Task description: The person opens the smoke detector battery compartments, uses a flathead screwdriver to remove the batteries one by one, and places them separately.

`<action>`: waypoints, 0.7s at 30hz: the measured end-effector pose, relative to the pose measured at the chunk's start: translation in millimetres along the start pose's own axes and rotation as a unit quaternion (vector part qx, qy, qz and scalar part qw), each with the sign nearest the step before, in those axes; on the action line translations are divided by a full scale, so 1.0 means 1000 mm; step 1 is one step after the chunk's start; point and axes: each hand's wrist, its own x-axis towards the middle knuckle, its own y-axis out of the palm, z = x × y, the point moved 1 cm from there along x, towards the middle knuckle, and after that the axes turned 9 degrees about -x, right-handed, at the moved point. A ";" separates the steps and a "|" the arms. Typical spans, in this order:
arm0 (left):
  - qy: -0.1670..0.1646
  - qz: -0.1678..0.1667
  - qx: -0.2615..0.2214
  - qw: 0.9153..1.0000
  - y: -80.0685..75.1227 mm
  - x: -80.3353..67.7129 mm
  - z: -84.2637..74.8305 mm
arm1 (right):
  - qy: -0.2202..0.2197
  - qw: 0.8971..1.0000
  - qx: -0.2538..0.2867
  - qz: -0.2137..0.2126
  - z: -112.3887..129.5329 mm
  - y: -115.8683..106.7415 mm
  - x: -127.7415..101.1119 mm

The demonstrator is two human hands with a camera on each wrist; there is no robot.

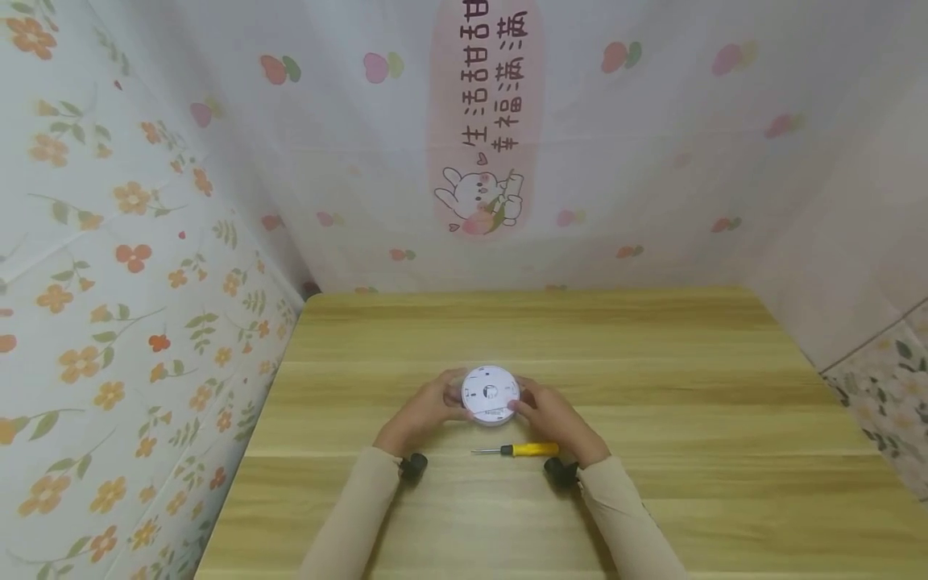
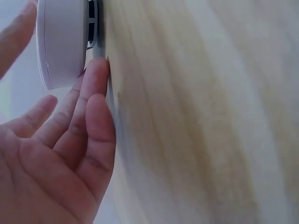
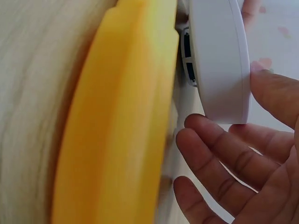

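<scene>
A round white smoke detector (image 1: 490, 395) is held between both hands just above the table, its flat back with slots and a central hole facing up. My left hand (image 1: 432, 403) grips its left side, and in the left wrist view the fingers (image 2: 96, 77) reach along its lower edge. On the other side my right hand (image 1: 553, 415) grips it with the thumb (image 3: 275, 95) over the rim and fingers near the underside. In the right wrist view, the detector's vented part (image 3: 188, 56) faces the table. A screwdriver with a yellow handle (image 1: 535, 449) lies close in front.
The wood-grain table (image 1: 652, 362) extends around the hands. Behind it hangs a printed cloth (image 1: 348, 161), with a flowered cloth (image 1: 109, 282) along the left. Black wrist cameras (image 1: 413, 467) sit by both sleeves, the right one close to the screwdriver handle.
</scene>
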 end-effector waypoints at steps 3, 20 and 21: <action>0.002 0.010 0.005 1.000 0.001 0.001 0.002 | -0.012 1.000 0.009 -0.004 0.000 -0.001 0.000; 0.003 -0.006 0.016 1.000 0.007 0.001 0.002 | -0.160 0.984 -0.065 -0.034 0.016 -0.017 0.014; 0.005 -0.007 0.024 1.000 0.008 0.001 0.002 | -0.159 0.985 -0.066 -0.024 0.017 -0.017 0.015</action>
